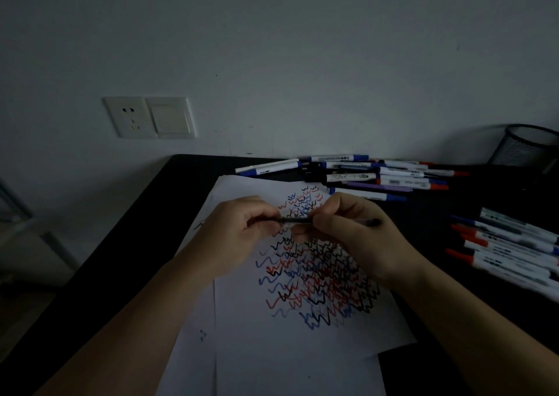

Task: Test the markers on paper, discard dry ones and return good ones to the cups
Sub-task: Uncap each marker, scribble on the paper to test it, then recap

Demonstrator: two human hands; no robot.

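I hold a thin black marker (298,220) level above the paper (242,320), my left hand (239,232) pinching one end and my right hand (354,229) curled round the other; both grips are clamped on it. Whether I am capping or uncapping it I cannot tell. The sheet is crowded with red, blue and black zigzags, so I judge many are tested. Still, a pile of markers (378,174) lies at the counter's (136,229) back, another row (511,244) to my right, and the mesh cup (526,147) stands apart, its contents hidden.

Matt white paper (272,350) – black wire-mesh cup (526,146) – dark matt table (145,229).
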